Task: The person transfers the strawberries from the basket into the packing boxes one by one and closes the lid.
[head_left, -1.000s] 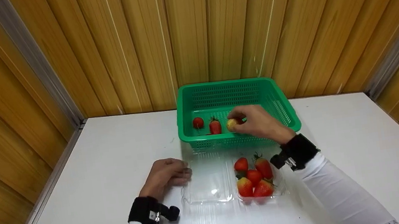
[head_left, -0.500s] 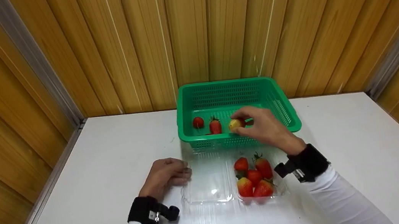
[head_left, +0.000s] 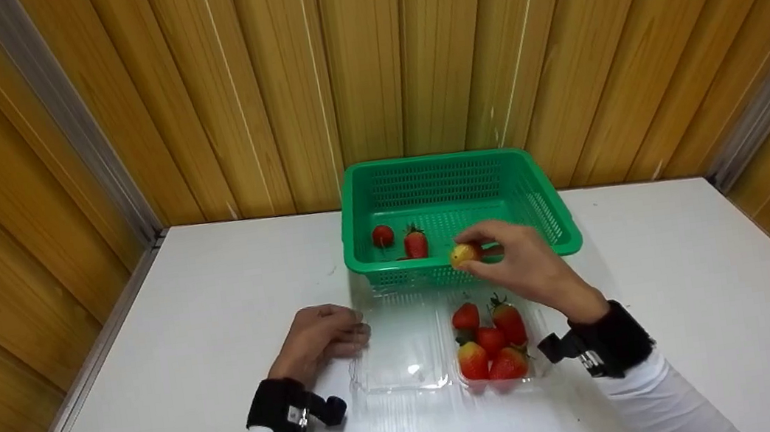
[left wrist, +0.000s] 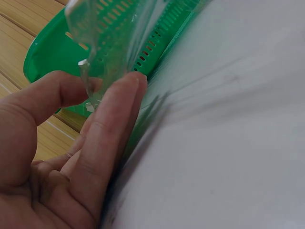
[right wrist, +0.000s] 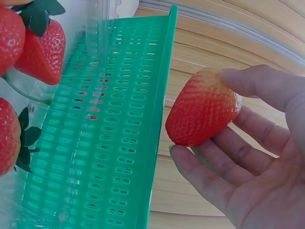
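Observation:
My right hand pinches a strawberry between thumb and fingertips, over the front rim of the green plastic basket. The berry is red with a pale yellowish end. With the thumb and fingers of my left hand, I hold the left edge of a clear plastic clamshell box, which lies unfolded in front of the basket. Several red strawberries with green leaves sit in its right half. Inside the basket, toward the left, are a small round strawberry and a longer leafy one.
All this stands on a white table. Wood-patterned panel walls rise behind the basket and along both sides, with grey metal strips at the corners. Each wrist wears a black camera strap.
My right hand has lifted the strawberry from inside the basket and drawn it toward me and slightly right, to the front rim. The left hand and the clamshell box stay put.

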### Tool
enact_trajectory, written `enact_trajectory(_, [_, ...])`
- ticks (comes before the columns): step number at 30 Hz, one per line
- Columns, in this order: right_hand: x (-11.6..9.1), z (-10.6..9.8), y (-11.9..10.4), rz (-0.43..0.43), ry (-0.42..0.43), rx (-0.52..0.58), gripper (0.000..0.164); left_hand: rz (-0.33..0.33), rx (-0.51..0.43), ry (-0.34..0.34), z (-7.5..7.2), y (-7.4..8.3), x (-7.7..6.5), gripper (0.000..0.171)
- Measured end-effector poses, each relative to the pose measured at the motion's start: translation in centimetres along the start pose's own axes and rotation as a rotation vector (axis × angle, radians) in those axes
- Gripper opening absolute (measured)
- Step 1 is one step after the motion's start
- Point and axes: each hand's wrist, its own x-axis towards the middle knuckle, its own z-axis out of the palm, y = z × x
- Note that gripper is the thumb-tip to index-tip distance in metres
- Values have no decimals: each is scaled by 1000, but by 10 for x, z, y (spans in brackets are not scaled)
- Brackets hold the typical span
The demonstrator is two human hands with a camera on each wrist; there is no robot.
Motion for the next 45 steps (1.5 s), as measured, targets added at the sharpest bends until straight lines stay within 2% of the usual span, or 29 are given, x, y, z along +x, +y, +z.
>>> enact_trajectory(11, [-9,1,1,13,-5,14,31,-2,6,1,1,-1,0,27])
enact_trajectory(23, [-15,3,0,22,-16,-21,34,1,14,0,3,-1,-1,29])
enact_trajectory(30, [-20,4,4,37,-32,-14,33,-7,45,4,4,0,-1,28])
enact_trajectory(38, [-23,3,7,-1,-52,-26,32,6,39,-12,2,1,-1,29])
enact_trajectory(45, [-22,4,6,-36,-68,-40,32,5,41,0,0,2,-1,29])
